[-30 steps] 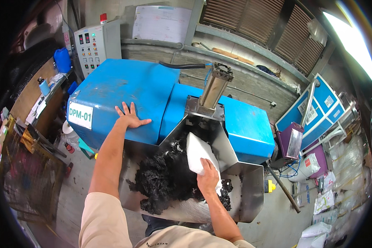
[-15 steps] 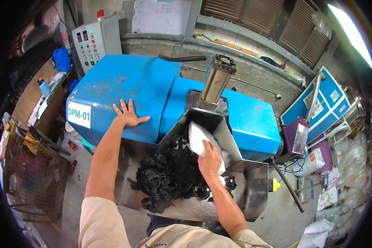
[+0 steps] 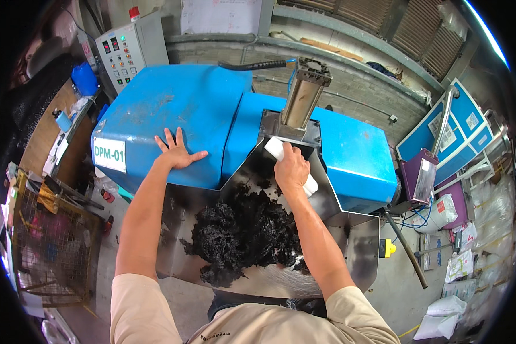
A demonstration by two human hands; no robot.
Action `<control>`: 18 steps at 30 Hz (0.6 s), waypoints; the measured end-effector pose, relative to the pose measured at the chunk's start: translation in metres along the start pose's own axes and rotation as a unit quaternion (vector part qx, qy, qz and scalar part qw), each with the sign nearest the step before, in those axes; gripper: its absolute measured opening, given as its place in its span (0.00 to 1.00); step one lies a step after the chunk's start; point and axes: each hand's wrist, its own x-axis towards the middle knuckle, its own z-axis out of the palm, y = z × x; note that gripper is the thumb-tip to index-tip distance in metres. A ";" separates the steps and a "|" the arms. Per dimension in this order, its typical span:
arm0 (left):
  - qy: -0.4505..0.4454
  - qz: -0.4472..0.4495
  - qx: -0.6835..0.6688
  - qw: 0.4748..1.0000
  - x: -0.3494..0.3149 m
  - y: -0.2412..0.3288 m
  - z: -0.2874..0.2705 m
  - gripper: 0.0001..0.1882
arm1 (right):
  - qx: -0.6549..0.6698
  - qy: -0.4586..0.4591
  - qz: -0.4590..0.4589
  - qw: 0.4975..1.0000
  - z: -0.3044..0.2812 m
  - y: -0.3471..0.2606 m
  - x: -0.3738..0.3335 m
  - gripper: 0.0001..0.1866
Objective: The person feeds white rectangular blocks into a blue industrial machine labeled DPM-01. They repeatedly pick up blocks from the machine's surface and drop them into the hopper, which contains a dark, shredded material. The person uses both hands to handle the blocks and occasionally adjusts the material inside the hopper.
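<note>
My left hand (image 3: 178, 153) lies flat on the blue machine cover (image 3: 172, 103), its fingers spread. My right hand (image 3: 292, 169) is closed round a white slab (image 3: 274, 147) at the mouth of the metal hopper (image 3: 355, 243). The slab sticks out on both sides of that hand; what it is made of I cannot tell. Below my right hand, a heap of black, crumbly, sticky-looking material (image 3: 229, 238) covers much of the hopper tray. Part of the heap's right side is hidden by my right forearm.
Above the hopper mouth stands a metal cylinder (image 3: 301, 103) with a black hose (image 3: 252, 66) nearby. A control cabinet (image 3: 126, 54) is at the back left, a wire-mesh cage (image 3: 54, 246) at the left. A metal bar (image 3: 407, 252) juts out at the right, near a yellow-and-black box (image 3: 387, 248).
My right hand has moved up and away from me with the white slab, which now sits higher in the hopper mouth, turned more crosswise. My left hand keeps its place on the cover.
</note>
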 end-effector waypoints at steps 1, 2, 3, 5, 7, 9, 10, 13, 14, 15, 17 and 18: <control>0.006 -0.001 0.001 1.000 0.001 -0.002 -0.002 0.82 | 0.015 -0.006 -0.001 1.000 0.000 0.000 0.004 0.22; 0.011 -0.001 0.003 1.000 0.002 -0.006 0.001 0.82 | 0.028 -0.011 0.000 1.000 -0.002 0.002 0.004 0.21; 0.017 -0.001 0.000 1.000 0.004 -0.006 0.003 0.82 | 0.039 -0.016 -0.003 0.999 -0.008 0.003 0.005 0.21; 0.017 0.005 0.001 1.000 0.006 -0.008 0.004 0.82 | 0.063 -0.065 0.042 0.995 -0.026 0.007 0.008 0.22; 0.012 0.008 -0.004 1.000 0.004 -0.008 0.002 0.82 | 0.059 -0.106 0.059 0.991 -0.046 0.022 0.010 0.25; 0.004 0.007 -0.011 1.000 0.002 -0.002 -0.002 0.81 | 0.069 -0.080 0.063 0.992 -0.066 0.035 0.003 0.29; 0.001 0.006 -0.008 1.000 0.002 -0.005 0.001 0.82 | 0.076 -0.079 0.074 0.991 -0.081 0.031 -0.005 0.29; -0.010 0.009 0.000 1.000 0.008 -0.009 0.004 0.82 | 0.077 -0.013 0.048 0.996 -0.098 0.034 -0.016 0.28; -0.012 0.008 -0.001 1.000 0.009 -0.012 0.005 0.82 | 0.073 -0.019 0.042 0.996 -0.102 0.030 -0.015 0.28; -0.012 0.013 0.004 1.000 0.009 -0.010 0.003 0.82 | 0.064 -0.023 0.036 0.997 -0.099 0.030 -0.016 0.29; -0.010 0.014 0.004 1.000 0.007 -0.008 0.004 0.81 | 0.047 -0.031 0.019 0.998 -0.083 0.026 -0.016 0.29; -0.008 0.013 0.006 1.000 0.005 -0.008 0.003 0.81 | 0.043 -0.043 0.007 0.998 -0.072 0.022 -0.017 0.29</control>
